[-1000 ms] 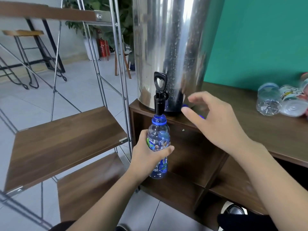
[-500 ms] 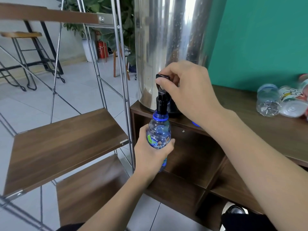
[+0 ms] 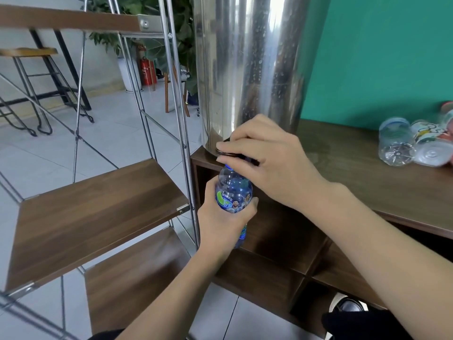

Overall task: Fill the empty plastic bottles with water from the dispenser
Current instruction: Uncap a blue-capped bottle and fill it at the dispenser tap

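Tiled floor w/ stools and a plant at the back; far left a metal-frame rack w/ wooden shelves [image 3: 98,204], then a dark wood cabinet [image 3: 367,182] against a teal wall

Left hand [image 3: 225,224] is wrapped round the middle of the blue plastic bottle [image 3: 234,192], holding it upright w/ its open neck right under the tap, in front of the cabinet edge and off any surface. Above it the steel dispenser [image 3: 247,69] stands on the cabinet top. Right hand [image 3: 267,158] is curled over the black tap lever [image 3: 226,153], gripping it down low; spout itself is hidden by the fingers, so can't tell if water is running or how full the bottle is.

Risks, imo: neck is narrow, so any drift of the left hand sends water down the cabinet front and onto the tiles. View of the fill level is partly blocked, so overflow is likely if the lever isn't let go in time. Wet bottle could slip.

Far right, spare empty bottles [image 3: 397,141] lie on their sides, could roll if bumped
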Action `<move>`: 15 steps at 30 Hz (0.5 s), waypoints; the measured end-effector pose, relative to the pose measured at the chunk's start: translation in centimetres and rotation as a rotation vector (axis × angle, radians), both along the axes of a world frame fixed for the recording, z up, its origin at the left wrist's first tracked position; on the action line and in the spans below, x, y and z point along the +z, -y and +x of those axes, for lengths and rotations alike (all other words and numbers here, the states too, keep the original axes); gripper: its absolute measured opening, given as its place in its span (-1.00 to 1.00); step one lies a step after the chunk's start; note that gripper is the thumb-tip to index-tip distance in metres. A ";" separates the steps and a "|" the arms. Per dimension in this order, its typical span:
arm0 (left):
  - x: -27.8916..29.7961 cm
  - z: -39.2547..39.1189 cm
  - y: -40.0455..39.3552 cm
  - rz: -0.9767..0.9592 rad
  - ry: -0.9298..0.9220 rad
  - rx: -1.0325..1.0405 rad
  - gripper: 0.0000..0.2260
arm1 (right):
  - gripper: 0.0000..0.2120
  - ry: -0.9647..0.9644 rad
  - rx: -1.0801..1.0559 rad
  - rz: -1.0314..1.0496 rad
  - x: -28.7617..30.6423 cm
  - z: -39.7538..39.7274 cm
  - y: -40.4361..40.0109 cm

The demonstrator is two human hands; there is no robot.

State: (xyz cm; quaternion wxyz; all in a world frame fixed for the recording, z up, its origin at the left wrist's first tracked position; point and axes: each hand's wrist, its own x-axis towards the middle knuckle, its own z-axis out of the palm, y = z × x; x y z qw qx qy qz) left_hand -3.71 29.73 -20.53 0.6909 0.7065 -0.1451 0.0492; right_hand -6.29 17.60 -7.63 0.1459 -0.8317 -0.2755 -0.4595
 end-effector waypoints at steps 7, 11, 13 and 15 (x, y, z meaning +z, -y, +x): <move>-0.1 -0.2 0.1 0.007 -0.007 -0.014 -0.36 | -0.84 -0.038 -0.091 0.280 -1.1 -1.8 2.6; 0.0 -0.3 0.3 0.043 -0.015 0.003 -0.38 | -0.83 -0.220 -0.308 0.273 -3.8 -1.9 7.3; 0.1 -0.2 0.4 0.064 -0.016 0.014 -0.37 | -0.77 -0.398 -0.404 0.286 -5.0 -2.1 9.3; 0.3 -0.2 0.8 0.081 -0.023 0.033 -0.37 | -0.70 -0.537 -0.460 0.326 -5.7 -2.6 10.3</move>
